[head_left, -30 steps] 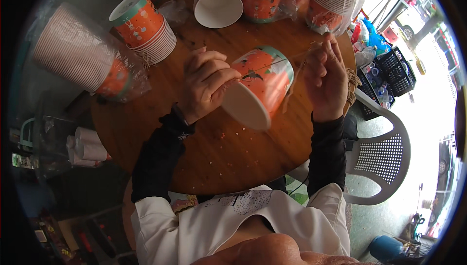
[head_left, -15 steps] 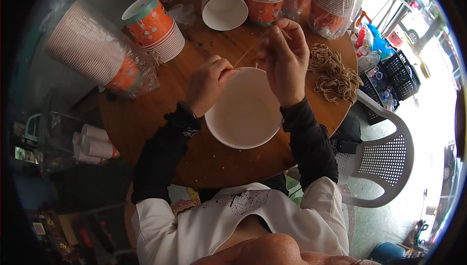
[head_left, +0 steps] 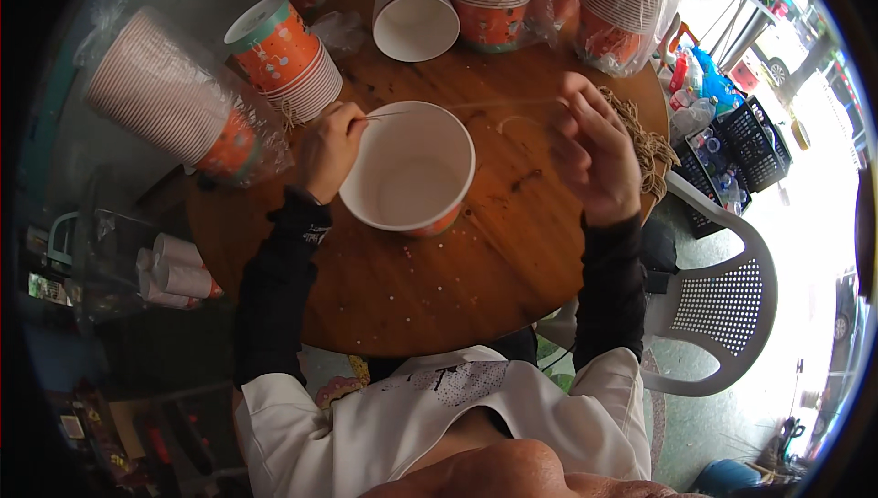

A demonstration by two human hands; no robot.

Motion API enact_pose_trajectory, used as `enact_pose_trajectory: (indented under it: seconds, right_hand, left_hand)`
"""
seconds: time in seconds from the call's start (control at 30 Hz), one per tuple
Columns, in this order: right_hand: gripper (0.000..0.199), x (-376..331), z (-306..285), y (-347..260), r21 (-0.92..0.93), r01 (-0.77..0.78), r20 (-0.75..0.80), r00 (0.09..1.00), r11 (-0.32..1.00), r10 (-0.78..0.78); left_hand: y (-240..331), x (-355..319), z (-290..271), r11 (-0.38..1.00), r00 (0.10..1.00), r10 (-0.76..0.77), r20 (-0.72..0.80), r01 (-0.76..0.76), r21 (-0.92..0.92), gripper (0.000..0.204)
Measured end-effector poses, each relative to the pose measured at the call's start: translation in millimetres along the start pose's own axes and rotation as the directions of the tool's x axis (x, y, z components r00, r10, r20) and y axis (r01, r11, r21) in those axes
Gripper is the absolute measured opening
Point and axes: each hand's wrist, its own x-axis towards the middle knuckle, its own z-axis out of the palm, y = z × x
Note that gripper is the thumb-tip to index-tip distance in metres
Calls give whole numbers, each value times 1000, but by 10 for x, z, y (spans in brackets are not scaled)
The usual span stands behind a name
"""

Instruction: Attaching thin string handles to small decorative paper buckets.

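My left hand (head_left: pixel 333 152) is closed at the left rim of a large paper tub (head_left: pixel 407 169), white inside with orange outside, its mouth facing up. Its thumb and fingers pinch a thin tan string (head_left: pixel 391 114). The string runs faintly above the tub's far rim toward my right hand (head_left: pixel 599 150), which is raised over the right side of the table, apart from the tub. That hand's index finger and thumb look pressed together on the string's other end; its lower fingers are loosely curled and blurred. Behind this hand lies a tangled pile of tan strings (head_left: pixel 647 146).
Stacked orange paper tubs (head_left: pixel 279 50), a white tub on its side (head_left: pixel 416 27) and plastic-wrapped tub stacks (head_left: pixel 165 86) surround the far side of the round wooden table (head_left: pixel 439 292). A grey plastic chair (head_left: pixel 718 306) and black crates (head_left: pixel 745 146) stand at the right.
My hands have moved apart, left hand leftward and right hand rightward and nearer, with the string stretched longer between them. The tub has shifted left and slightly farther away.
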Motion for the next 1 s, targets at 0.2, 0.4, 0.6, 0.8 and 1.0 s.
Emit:
enact_pose_trajectory:
  seconds: [0.2,0.4,0.6,0.8,1.0]
  right_hand:
    - [13,-255,132,17,-25,-65,-38,997,998,64]
    - [15,-236,288,421,283,-183,53,983,942,176]
    - [16,-281,327,625,302,-136,-30,988,943,152]
    - [15,-466,224,739,279,-108,-115,983,954,145]
    - [14,-645,-14,865,215,-103,-221,964,971,151]
  left_hand:
    - [356,-13,-229,1000,979,-18,-204,18,0,16]
    - [1265,-551,-181,568,963,-151,222,268,-778,29]
    - [1383,-828,53,-305,777,-26,629,593,-745,43]
    - [1361,-1027,100,-210,751,-20,660,642,-737,35]
    - [1327,-1032,150,-105,710,-78,700,692,-714,21]
